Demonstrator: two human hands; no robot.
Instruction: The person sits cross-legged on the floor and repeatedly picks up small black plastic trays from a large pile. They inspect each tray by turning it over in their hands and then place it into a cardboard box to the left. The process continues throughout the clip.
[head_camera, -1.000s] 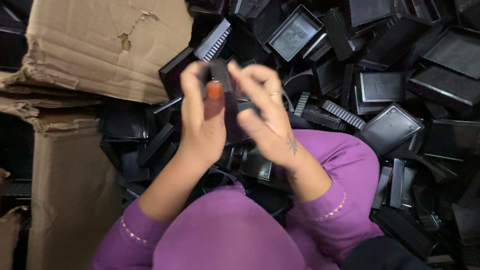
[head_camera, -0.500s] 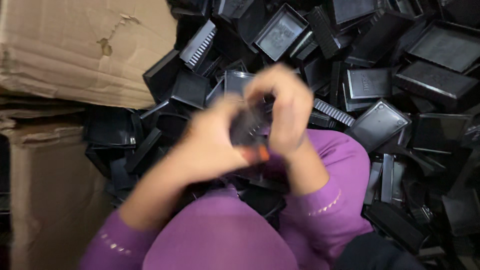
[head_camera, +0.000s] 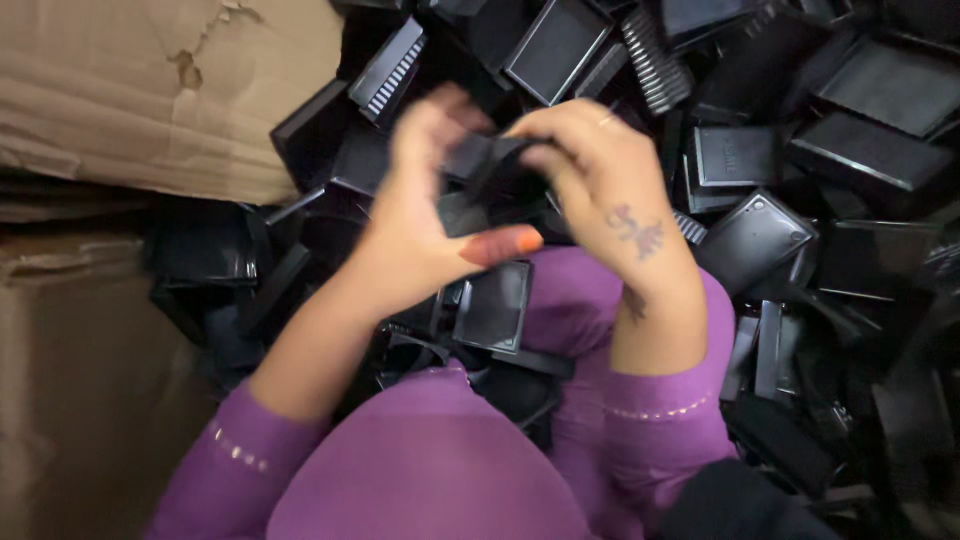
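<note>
Your left hand (head_camera: 420, 215) and right hand (head_camera: 600, 185) both grip one small black plastic part (head_camera: 480, 175), held up between them over your lap. It looks blurry, maybe two pieces. More black trays (head_camera: 750, 235) lie piled around.

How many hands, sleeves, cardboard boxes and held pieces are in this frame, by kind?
Hands: 2, left hand and right hand
Purple sleeves: 2
Cardboard boxes: 2
Black plastic piece, held and blurred: 1
Total: 7; the loose black trays are too many to count.
</note>
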